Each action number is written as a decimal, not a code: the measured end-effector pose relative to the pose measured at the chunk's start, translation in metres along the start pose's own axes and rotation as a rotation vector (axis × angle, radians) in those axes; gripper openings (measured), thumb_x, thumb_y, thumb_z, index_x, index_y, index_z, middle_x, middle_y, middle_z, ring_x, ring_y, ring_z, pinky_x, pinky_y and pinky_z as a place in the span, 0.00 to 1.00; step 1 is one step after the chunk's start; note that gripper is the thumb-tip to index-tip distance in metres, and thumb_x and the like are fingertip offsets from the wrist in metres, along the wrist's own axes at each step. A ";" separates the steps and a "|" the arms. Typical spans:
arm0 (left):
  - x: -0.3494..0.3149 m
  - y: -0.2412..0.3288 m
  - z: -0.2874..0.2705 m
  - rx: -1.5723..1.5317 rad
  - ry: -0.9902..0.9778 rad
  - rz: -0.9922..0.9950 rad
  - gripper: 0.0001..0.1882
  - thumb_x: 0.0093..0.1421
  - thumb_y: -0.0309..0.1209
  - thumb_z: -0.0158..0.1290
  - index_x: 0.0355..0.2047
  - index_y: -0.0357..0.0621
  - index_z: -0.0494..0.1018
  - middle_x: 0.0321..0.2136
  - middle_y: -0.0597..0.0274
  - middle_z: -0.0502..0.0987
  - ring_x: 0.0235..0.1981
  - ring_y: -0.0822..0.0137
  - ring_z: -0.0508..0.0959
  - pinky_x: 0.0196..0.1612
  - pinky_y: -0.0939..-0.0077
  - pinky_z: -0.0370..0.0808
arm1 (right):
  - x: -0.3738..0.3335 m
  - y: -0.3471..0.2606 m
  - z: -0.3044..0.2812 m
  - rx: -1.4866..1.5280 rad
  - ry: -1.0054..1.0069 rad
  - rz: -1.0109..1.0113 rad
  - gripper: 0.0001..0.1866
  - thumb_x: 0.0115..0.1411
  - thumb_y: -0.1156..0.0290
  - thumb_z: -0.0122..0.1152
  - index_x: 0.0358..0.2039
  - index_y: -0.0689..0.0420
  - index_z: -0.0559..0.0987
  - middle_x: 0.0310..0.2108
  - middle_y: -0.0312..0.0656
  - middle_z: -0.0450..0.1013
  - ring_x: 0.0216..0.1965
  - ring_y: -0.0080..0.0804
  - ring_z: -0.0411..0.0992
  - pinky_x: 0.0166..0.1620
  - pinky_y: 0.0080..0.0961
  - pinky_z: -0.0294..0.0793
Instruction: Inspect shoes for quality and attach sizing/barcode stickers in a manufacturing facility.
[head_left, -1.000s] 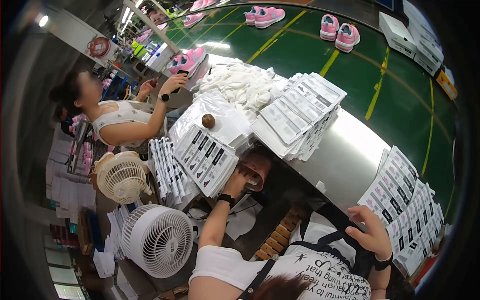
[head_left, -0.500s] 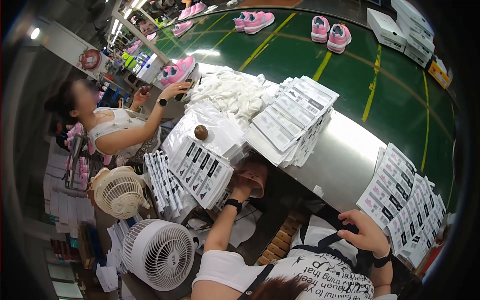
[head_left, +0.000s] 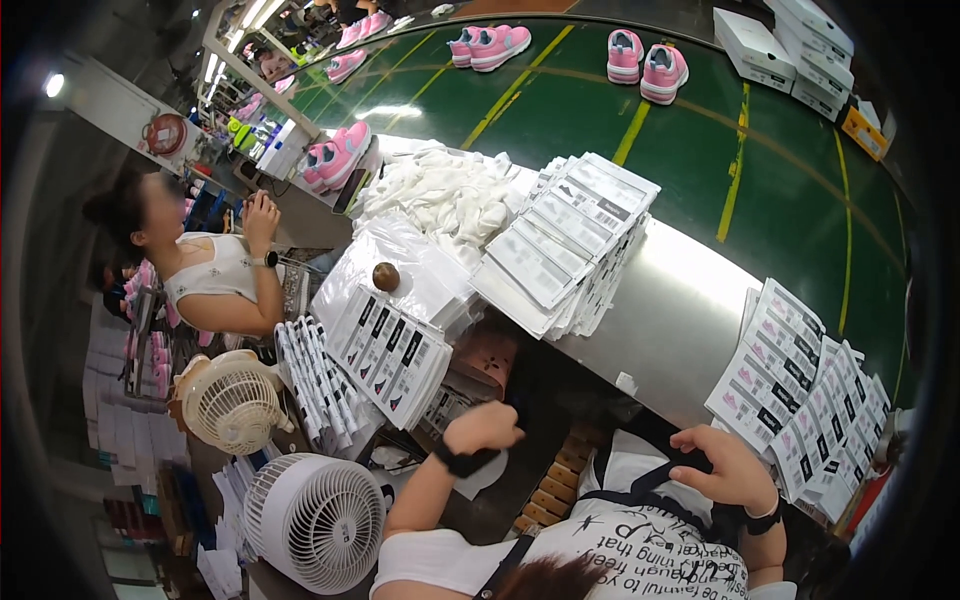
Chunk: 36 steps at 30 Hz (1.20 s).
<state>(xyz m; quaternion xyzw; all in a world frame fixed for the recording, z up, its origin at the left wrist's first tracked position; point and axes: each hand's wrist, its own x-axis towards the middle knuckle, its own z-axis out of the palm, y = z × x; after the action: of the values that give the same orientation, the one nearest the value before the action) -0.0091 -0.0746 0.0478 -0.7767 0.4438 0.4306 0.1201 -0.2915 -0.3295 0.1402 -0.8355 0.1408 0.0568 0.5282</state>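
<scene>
My left hand, a dark band at its wrist, is raised over the dark gap below the table edge. Its fingers are curled closed, and what they hold, if anything, is hidden. Just beyond it, under the tabletop, sits a pink container with cut-out holes. A stack of printed label sheets lies left of it. My right hand is open, thumb and fingers apart, with nothing in it. It hovers in front of my body, beside label sheets with pink shoe pictures.
A green conveyor carries pink sneakers and white shoe boxes. Another label stack, white stuffing and clear bags with a round brown object cover the table. Two fans and a co-worker are at left.
My left hand has come out of the pink container, back toward me, fingers curled. My right hand stays nearly still. The co-worker has put down a phone and brought both hands together.
</scene>
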 end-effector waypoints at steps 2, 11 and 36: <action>-0.069 0.030 -0.071 -0.486 0.002 0.555 0.15 0.58 0.38 0.54 0.37 0.39 0.79 0.26 0.50 0.80 0.29 0.61 0.81 0.36 0.69 0.76 | -0.011 0.000 -0.002 0.018 0.041 0.011 0.23 0.52 0.61 0.67 0.44 0.64 0.75 0.38 0.49 0.74 0.38 0.43 0.74 0.42 0.31 0.73; -0.044 -0.178 -0.173 -0.130 1.042 -0.452 0.35 0.37 0.55 0.66 0.26 0.29 0.75 0.27 0.38 0.77 0.30 0.47 0.79 0.33 0.60 0.75 | -0.028 -0.019 -0.016 -0.025 0.124 -0.089 0.22 0.52 0.63 0.66 0.43 0.63 0.75 0.38 0.48 0.75 0.40 0.42 0.73 0.44 0.30 0.71; -0.071 0.223 -0.126 -0.594 0.318 1.034 0.29 0.38 0.25 0.68 0.45 0.39 0.75 0.38 0.59 0.77 0.37 0.71 0.77 0.35 0.81 0.72 | -0.061 -0.034 -0.023 0.569 0.172 -0.107 0.28 0.59 0.64 0.62 0.55 0.65 0.65 0.42 0.48 0.75 0.38 0.31 0.77 0.41 0.23 0.76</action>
<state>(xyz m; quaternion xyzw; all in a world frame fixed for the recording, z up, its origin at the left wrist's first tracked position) -0.1320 -0.2329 0.2222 -0.5161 0.6363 0.4172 -0.3934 -0.3407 -0.3254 0.1944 -0.6619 0.1512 -0.0837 0.7294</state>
